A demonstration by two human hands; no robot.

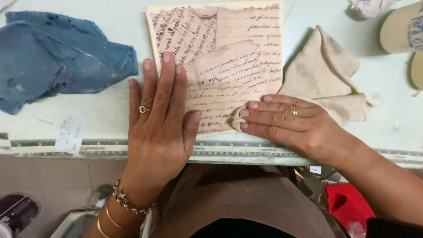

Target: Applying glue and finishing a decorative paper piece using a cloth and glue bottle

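Pale desk fills the top of the view, w/ a strip of ruler tape along its near edge. Sheet of aged-look paper, covered in handwriting print, lies flat at centre desk, slightly tilted, near edge close to the tape.

Left hand lies palm down, flat on the desk, fingers straight & close together, tips reaching onto the sheet's left part; thumb angled out to the right, touching the sheet's lower edge. Ring on one finger, bracelets at the wrist.

Right hand comes in from the right, lying over the sheet's lower right corner. Its fingers are pressed together, holding down a small pale wad against the paper; ring on one finger. Can't tell how much of the wad is tucked under.

Blue cloth, frayed & crumpled, sits at left, apart from the sheet. Beige cloth, folded, lies just right of the sheet, partly under the right wrist. Small paper note rests near the desk edge, left of the left hand. Tan round thing at top right, cut off by frame. Red item shows below desk level, lower right.
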